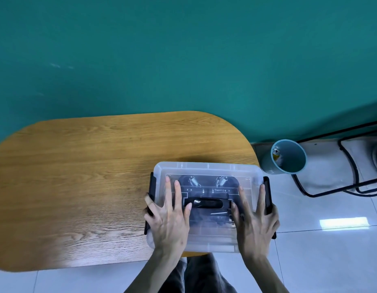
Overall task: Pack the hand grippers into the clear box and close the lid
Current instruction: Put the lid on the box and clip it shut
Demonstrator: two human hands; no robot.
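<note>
The clear box (206, 168) sits at the right end of the wooden table (88, 176), its translucent lid on top. Through the lid I see black hand grippers (207, 183) with metal springs, and a black carry handle (206, 203) lies on the lid's middle. My left hand (169, 218) rests flat on the lid's left part, fingers spread, thumb over the left black latch (151, 193). My right hand (256, 220) lies flat on the lid's right part, its outer edge against the right black latch (267, 195). Whether the latches are snapped down I cannot tell.
A teal wall stands behind the table. On the white tiled floor to the right stands a blue bin (287, 158) with something yellow inside, next to a black metal frame (341, 166). My dark trousers (200, 275) show below the box.
</note>
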